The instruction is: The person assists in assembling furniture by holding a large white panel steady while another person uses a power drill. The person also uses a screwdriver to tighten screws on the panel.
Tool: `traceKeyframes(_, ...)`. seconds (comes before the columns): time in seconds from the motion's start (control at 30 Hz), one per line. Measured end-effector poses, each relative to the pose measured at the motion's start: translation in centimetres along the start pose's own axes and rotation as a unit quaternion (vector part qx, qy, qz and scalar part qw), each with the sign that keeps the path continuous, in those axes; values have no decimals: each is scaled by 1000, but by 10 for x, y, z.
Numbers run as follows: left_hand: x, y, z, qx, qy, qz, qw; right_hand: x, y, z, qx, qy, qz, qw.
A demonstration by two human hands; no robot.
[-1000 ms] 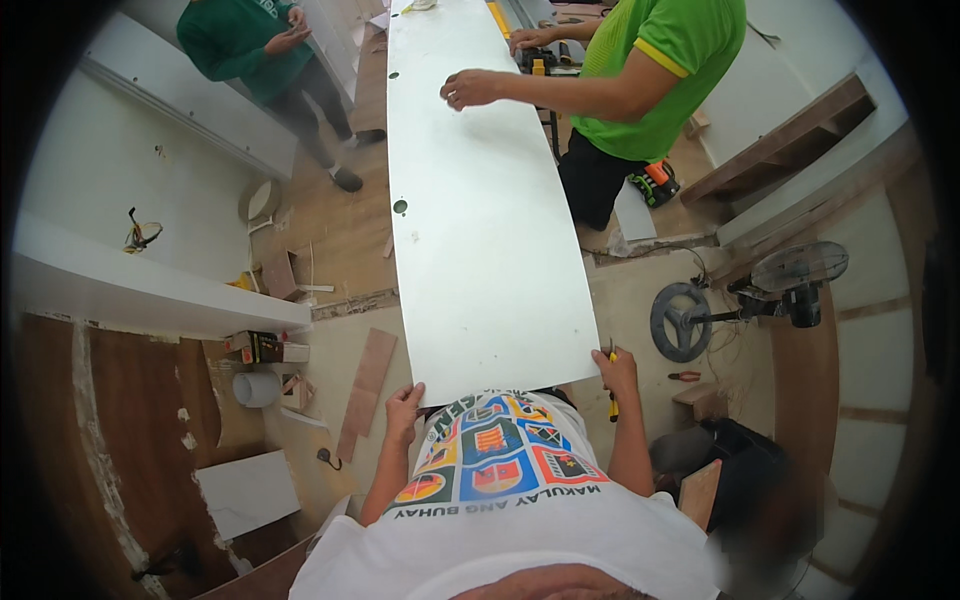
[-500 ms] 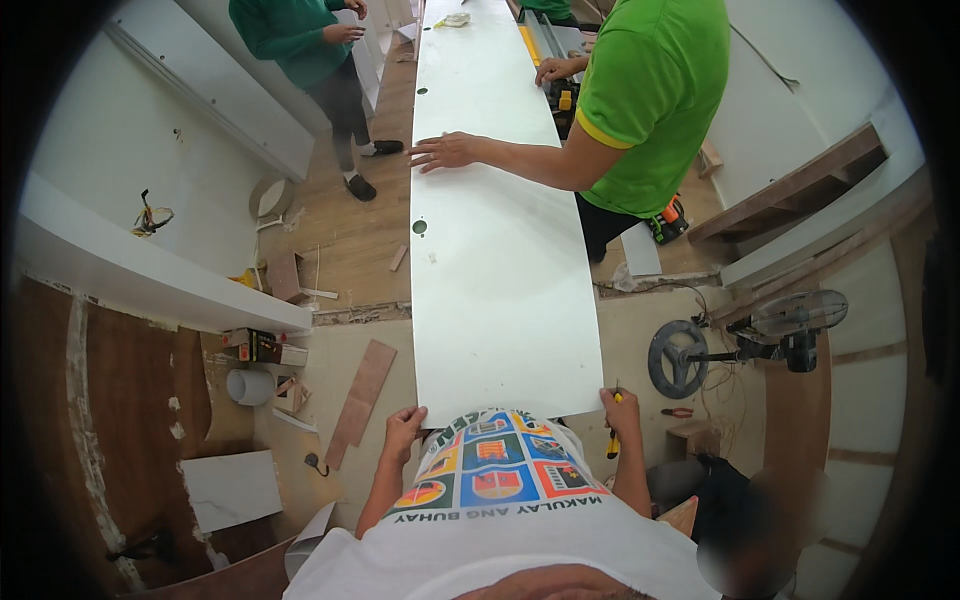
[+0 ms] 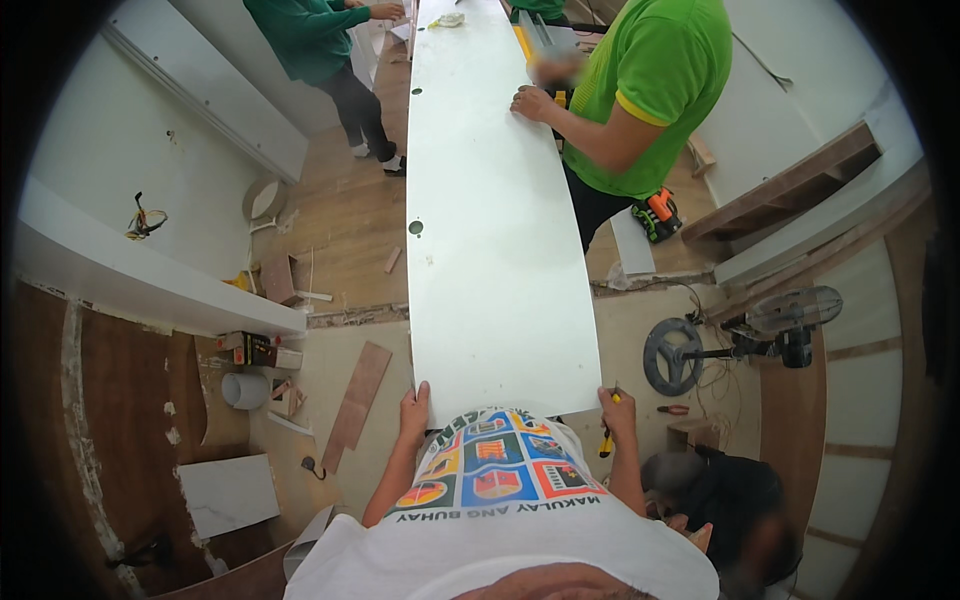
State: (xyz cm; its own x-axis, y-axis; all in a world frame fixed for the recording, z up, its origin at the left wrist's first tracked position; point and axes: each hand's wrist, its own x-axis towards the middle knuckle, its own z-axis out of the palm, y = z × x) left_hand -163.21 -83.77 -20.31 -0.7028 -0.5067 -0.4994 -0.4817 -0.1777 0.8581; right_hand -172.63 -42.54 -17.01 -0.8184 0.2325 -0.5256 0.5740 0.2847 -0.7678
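Note:
A long white panel (image 3: 505,290) stretches from my waist toward the far end of the room, with dark round holes (image 3: 416,228) along its left edge. My left hand (image 3: 414,412) is closed on the panel's near left corner, thumb on top. At the near right corner, my right hand (image 3: 619,414) is closed round a yellow and black utility knife (image 3: 606,442) and rests against the panel's edge. Farther along, a co-worker in a bright green shirt (image 3: 655,90) has a hand (image 3: 533,103) on the panel's right edge.
Left of the panel stands a person in dark green (image 3: 305,45). Someone crouches (image 3: 735,510) close at my right. A fan (image 3: 780,325), pliers (image 3: 674,409) and a power tool (image 3: 658,215) are on the right; a brown board (image 3: 358,405) lies on the left floor.
The green-shirted co-worker has drawn the arm back from across the panel to its right edge. The person in dark green has shifted right. My hands stay at the panel's near corners.

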Motion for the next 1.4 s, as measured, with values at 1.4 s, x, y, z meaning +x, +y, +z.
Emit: traceKeyframes(1.4,9,1,18,197,161,85,963,41,-16,46,-175,109,-231,951)
